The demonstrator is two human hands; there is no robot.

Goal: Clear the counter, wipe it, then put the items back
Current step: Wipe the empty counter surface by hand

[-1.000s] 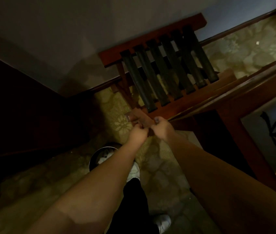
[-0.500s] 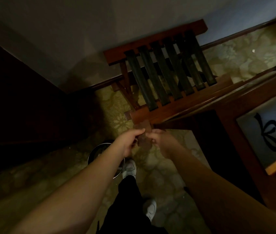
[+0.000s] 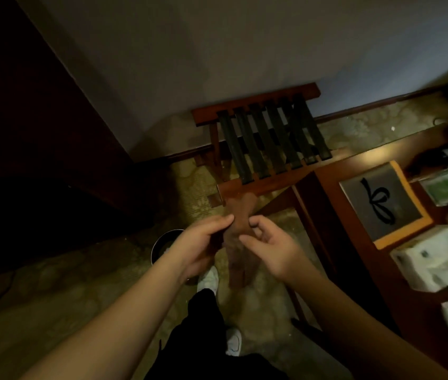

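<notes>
Beside the wooden counter (image 3: 335, 193), laden with a framed card (image 3: 384, 201) and tissue packs (image 3: 436, 261), we pinch a brown cloth (image 3: 237, 242) between left hand (image 3: 198, 246) and right hand (image 3: 269, 248), seemingly readying it for wiping, though clearing must come first.

Open floor (image 3: 53, 283) lies left; luggage rack (image 3: 261, 144) ahead and crowded counter (image 3: 335, 204) right block passage.

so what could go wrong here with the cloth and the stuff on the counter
1. The left hand and right hand pinch the brown cloth only near its top; it hangs above the floor and a bin, so a slip could drop it there.
2. The counter still holds a framed sign and white packs, which wiping now might knock off.
</notes>
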